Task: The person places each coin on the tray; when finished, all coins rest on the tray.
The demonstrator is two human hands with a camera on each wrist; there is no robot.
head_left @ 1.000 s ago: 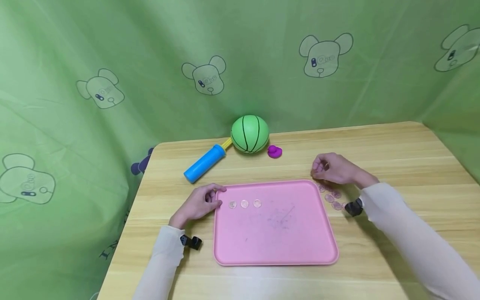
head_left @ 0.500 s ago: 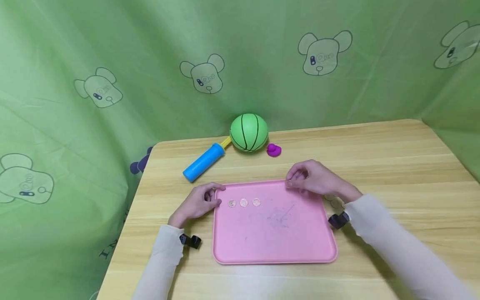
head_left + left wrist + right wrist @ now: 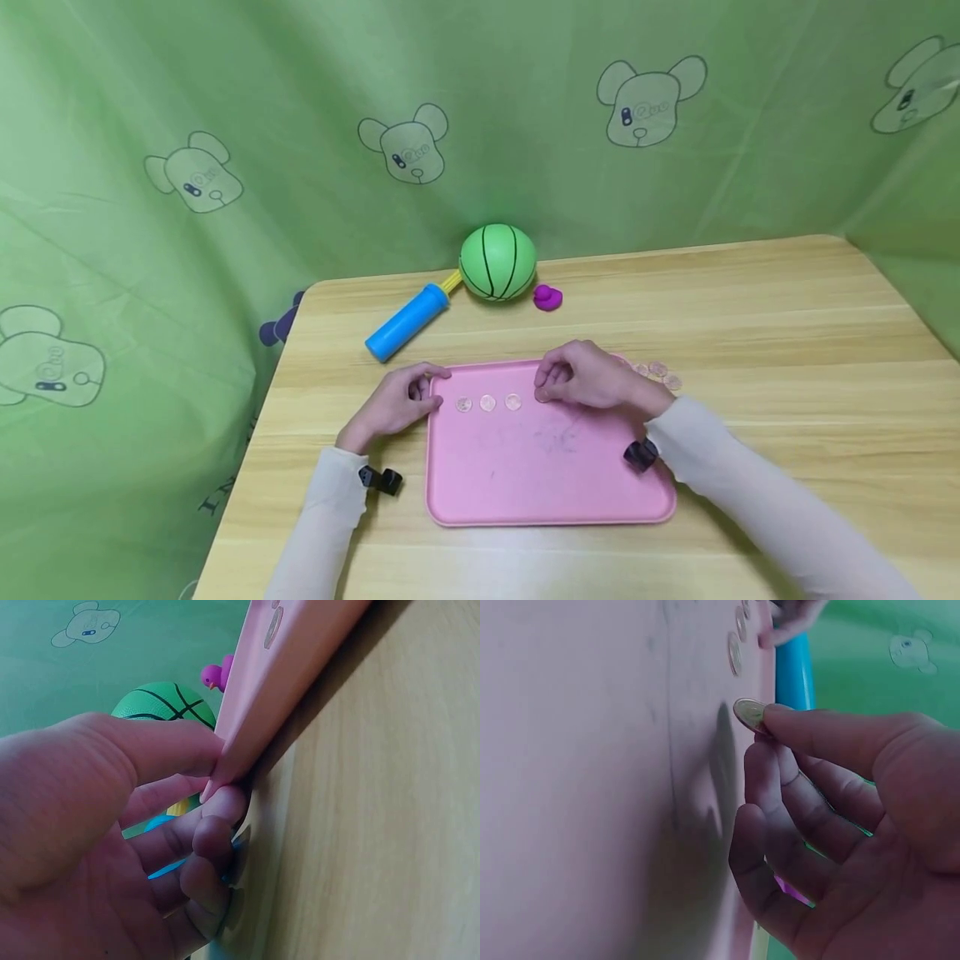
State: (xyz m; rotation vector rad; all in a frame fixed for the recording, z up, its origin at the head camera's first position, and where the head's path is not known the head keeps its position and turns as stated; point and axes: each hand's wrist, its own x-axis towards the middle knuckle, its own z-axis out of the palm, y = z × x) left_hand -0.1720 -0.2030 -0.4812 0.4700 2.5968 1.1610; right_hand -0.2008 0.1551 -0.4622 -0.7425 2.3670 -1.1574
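1. Small round metal coin [image 3: 750,715] pinched in the right hand [image 3: 592,377], thumb and fingertips almost together, over the pink rectangular tray [image 3: 555,496].
2. Left hand [image 3: 395,405], partly curled, grips tray's left edge.
3. Three round metal coins [image 3: 488,403] lie in a row.

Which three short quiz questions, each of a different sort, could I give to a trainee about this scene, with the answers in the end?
1. Count: How many coins lie in a row on the pink tray, without the coin that the right hand pinches?
2. True or false: The left hand is holding the blue pump.
3. Fill the gap: In the head view, just to the right of the green ball sits a small purple ____.

Key
1. Three.
2. False; it holds the tray at its far left corner.
3. Duck.
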